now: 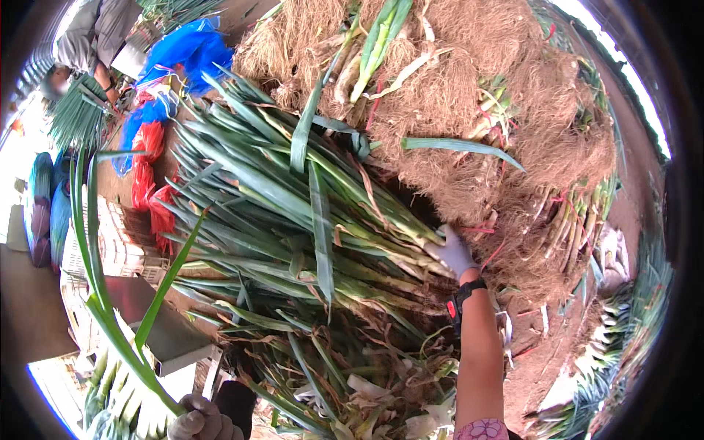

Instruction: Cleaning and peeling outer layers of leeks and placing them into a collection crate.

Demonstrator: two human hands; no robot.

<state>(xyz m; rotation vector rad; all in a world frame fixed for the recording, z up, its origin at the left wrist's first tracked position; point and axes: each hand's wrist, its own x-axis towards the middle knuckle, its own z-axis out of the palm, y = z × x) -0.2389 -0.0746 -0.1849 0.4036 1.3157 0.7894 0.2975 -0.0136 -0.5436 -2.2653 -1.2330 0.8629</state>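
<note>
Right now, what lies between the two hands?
In the head view, the left hand holds a green leek stalk; the right hand grips a bundled pile of leeks. Between them lie loose trimmed leaves and husks.

Bundles stacked with their brown, matted roots facing outward fill the upper right, tied here and there with pink string. At upper left, blue plastic bags and red mesh sacks lie in a row beside white slatted crates. A second person in a grey top bends over another green bunch at the far left. Trimmed leaves and husks litter the ground below — more green heaps lie along the right edge.
</note>
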